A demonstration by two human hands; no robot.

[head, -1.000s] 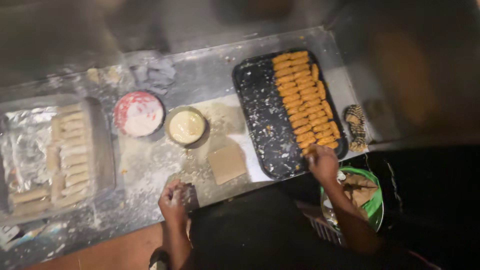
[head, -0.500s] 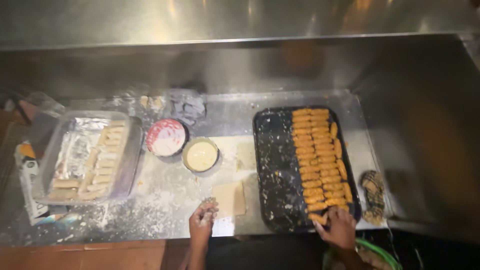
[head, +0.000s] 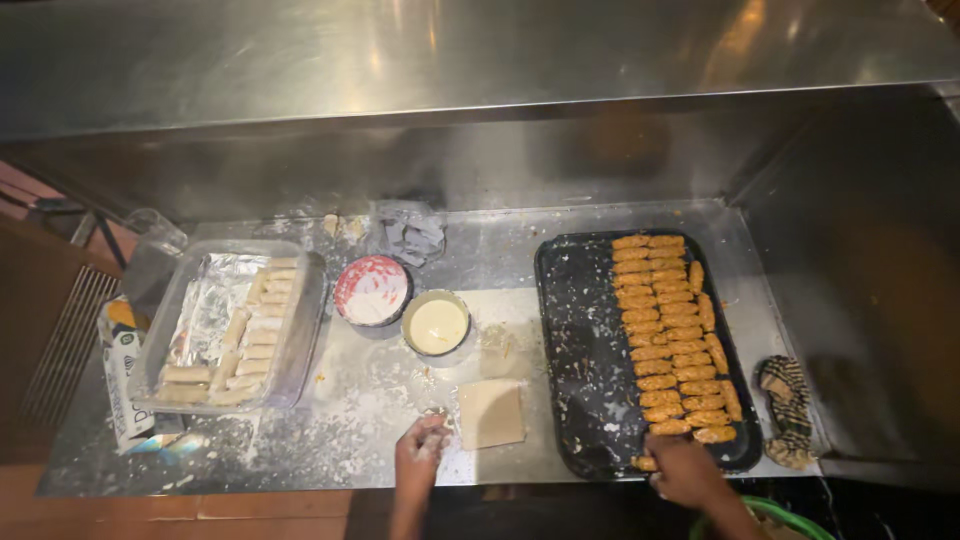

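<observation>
Breaded roll [head: 645, 463], near edge of black tray [head: 580, 370]: light, soft, crumbly, best pinched mid-length; right hand [head: 685, 470] closed on it, floured left hand [head: 420, 450] loosely curled beside pastry square [head: 490, 413].

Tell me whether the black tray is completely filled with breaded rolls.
No. The breaded rolls fill only the right part of the black tray; its left part holds just crumbs.

A steel counter [head: 520, 260] dusted with flour carries a black tray [head: 585, 360], a clear foil-lined dish [head: 300, 330], a red-smeared bowl [head: 370, 290], a bowl of pale batter [head: 436, 323], a square dough sheet [head: 490, 413], a patterned cloth [head: 788, 410] and a paper bag [head: 122, 375]
</observation>
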